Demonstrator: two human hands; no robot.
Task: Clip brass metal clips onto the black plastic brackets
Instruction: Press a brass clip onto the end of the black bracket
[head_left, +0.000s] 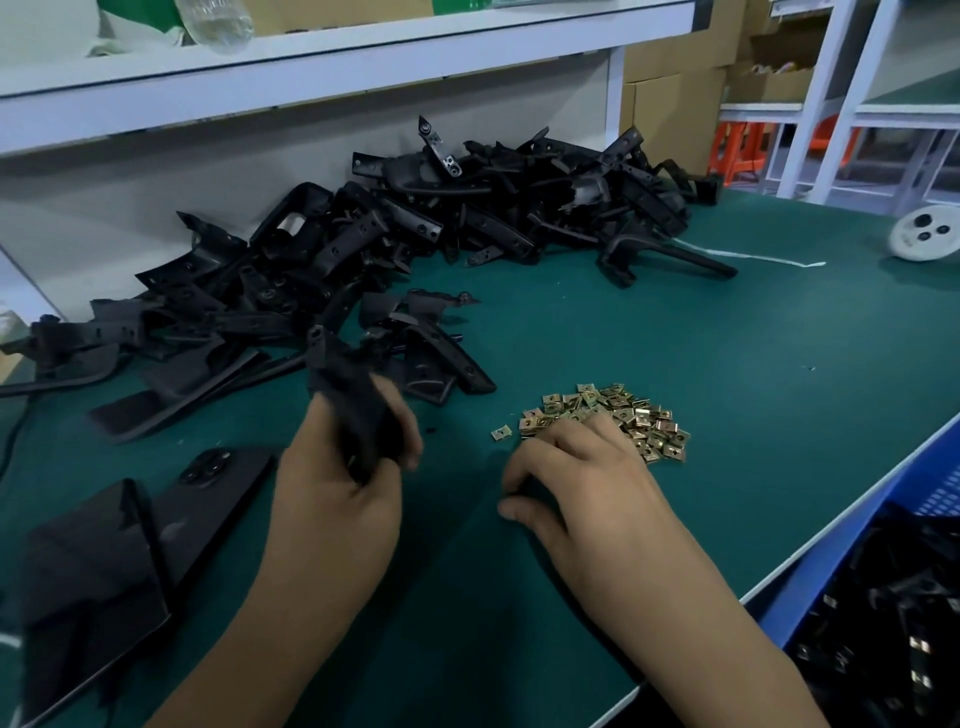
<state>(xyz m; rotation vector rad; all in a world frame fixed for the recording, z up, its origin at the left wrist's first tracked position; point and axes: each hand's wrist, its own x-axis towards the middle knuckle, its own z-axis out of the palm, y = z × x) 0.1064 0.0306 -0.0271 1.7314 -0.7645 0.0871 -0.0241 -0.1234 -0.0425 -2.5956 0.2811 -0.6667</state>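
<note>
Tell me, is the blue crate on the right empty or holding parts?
Holding parts: the blue crate contains black brackets, some showing metal clips.

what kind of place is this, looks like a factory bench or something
Most likely a small-parts assembly station in a factory or workshop: a green bench mat carries a big heap of black plastic brackets and a pile of brass clips, with cardboard boxes stacked behind.

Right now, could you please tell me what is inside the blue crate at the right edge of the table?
The blue crate holds black brackets, some with brass clips fitted. Its lower layers and far side are out of sight.
</note>
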